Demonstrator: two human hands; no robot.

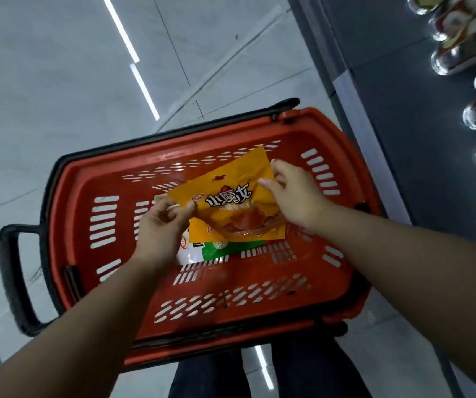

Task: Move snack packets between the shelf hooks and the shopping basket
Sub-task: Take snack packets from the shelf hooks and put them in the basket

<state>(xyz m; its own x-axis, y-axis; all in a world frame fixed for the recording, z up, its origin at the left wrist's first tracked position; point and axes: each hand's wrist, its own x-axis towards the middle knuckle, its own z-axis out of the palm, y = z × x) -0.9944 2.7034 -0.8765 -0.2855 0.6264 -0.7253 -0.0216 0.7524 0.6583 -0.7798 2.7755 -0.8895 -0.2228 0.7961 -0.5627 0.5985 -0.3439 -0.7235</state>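
An orange packet (232, 196) is held over the red basket (67, 202). The left hand (160, 228) pinches its left edge between thumb and curled fingers; the right hand (294, 193) grips its right edge. More packets (202, 248) lie on the basket floor beneath. The basket stands on a grey floor (44, 81), beside a shelf of packets (466, 38) at right.
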